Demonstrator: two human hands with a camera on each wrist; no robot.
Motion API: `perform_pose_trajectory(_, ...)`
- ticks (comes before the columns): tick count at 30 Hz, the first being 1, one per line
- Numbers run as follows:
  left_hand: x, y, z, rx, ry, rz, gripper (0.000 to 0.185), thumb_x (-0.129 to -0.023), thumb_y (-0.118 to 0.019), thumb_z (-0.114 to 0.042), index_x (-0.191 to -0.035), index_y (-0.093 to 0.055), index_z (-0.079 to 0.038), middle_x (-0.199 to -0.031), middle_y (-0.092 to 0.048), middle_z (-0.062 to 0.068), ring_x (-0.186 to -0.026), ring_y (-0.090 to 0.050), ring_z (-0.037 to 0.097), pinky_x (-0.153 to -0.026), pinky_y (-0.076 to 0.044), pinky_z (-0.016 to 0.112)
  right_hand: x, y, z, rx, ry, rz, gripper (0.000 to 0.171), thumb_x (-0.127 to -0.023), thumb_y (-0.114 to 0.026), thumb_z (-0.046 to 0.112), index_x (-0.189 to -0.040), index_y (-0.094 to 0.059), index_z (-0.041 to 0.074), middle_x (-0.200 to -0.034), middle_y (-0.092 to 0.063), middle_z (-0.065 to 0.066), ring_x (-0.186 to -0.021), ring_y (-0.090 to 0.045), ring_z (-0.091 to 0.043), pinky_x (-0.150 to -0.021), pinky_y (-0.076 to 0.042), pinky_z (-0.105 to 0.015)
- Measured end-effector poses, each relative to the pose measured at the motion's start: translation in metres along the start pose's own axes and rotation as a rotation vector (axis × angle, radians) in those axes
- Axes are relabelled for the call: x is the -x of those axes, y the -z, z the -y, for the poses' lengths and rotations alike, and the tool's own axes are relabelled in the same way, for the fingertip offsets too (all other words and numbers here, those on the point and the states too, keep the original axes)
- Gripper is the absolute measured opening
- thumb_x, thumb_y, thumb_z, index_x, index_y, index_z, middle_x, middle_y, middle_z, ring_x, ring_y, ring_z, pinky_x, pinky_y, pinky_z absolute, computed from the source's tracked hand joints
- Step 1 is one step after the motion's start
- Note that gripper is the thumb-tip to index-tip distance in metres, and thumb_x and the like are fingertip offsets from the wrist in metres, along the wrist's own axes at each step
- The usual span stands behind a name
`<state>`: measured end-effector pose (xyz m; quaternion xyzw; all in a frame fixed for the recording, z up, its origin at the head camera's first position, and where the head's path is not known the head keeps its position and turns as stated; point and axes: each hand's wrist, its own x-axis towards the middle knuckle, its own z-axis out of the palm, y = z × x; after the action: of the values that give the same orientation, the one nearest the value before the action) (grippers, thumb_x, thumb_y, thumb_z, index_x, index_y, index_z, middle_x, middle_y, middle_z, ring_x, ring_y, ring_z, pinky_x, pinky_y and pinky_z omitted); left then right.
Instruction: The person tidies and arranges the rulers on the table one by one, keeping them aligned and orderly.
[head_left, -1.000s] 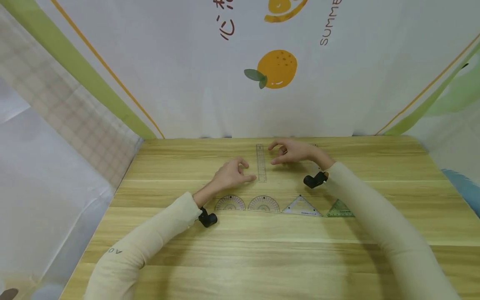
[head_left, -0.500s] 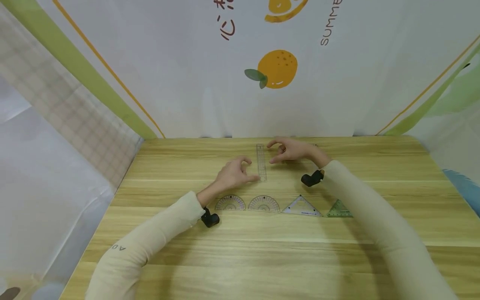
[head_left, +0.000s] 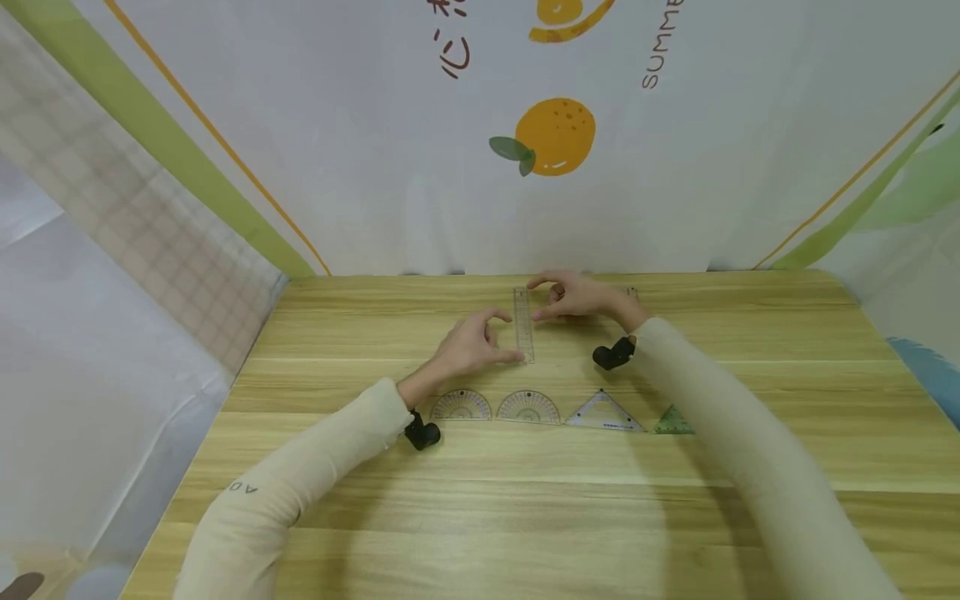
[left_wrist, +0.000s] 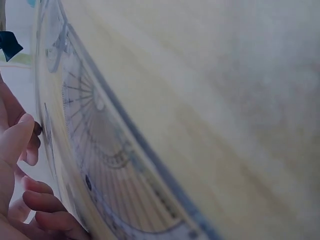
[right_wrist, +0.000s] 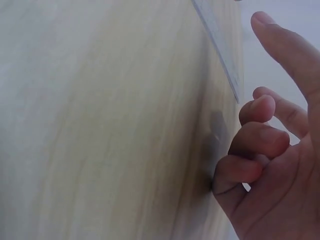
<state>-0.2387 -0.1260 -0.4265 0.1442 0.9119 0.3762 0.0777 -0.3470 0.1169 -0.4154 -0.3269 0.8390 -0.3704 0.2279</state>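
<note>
Clear ruler (head_left: 522,324) lying lengthwise on the desk (head_left: 525,517), between both hands. Left hand (head_left: 468,346) fingers touch its near end; right hand (head_left: 573,298) fingers, curled and apart, reach its far end; actual grip indiscernible. In front: two protractors (head_left: 461,406), two set squares (head_left: 603,412), the green one partly hidden by the right sleeve.

Both hands are closing in on the clear ruler (head_left: 522,323) from either side. The right hand (head_left: 573,297) is sliding inward from its spot well off the ruler's far end, so its fingertips (head_left: 537,315) are now just beside that edge. The left hand (head_left: 468,344) is edging forward, its thumb reaching the ruler's near end. The right sleeve (head_left: 720,433) is covering more of the green triangle (head_left: 670,422) beneath it.
</note>
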Motion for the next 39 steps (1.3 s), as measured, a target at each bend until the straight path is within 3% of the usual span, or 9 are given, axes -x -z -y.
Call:
perform_pose_trajectory(10, -0.006, -0.002, 0.002, -0.063, 0.016, -0.012, 0.073, -0.077, -0.091, -0.041, -0.137, -0.058, -0.015, -0.072, -0.061, 0.001, -0.055, -0.049, 0.01, -0.05, -0.037, 0.025, -0.01, -0.003, -0.002, 0.032, -0.001, -0.034, 0.064, -0.092, -0.079, 0.024, -0.144, -0.05, 0.001, -0.07, -0.052, -0.004, -0.057, -0.043, -0.014, -0.057, -0.039, -0.029)
perform_pose_trajectory(31, -0.008, -0.006, -0.002, -0.146, 0.013, -0.019, 0.071, -0.078, -0.089, -0.043, -0.136, -0.058, -0.015, -0.077, -0.061, -0.001, -0.06, -0.051, 0.012, -0.049, -0.039, 0.027, -0.02, -0.004, -0.001, 0.142, -0.041, -0.047, 0.069, -0.091, -0.081, 0.028, -0.144, -0.05, -0.003, -0.067, -0.049, -0.002, -0.056, -0.039, -0.012, -0.056, -0.034, -0.027)
perform_pose_trajectory(39, -0.008, -0.005, -0.001, -0.139, 0.023, -0.016, 0.072, -0.078, -0.09, -0.043, -0.136, -0.058, -0.015, -0.077, -0.061, -0.001, -0.06, -0.051, 0.012, -0.049, -0.039, 0.027, -0.024, -0.004, -0.001, 0.099, -0.054, -0.053, 0.071, -0.09, -0.082, 0.024, -0.145, -0.049, -0.005, -0.067, -0.049, -0.002, -0.055, -0.038, -0.011, -0.055, -0.033, -0.026)
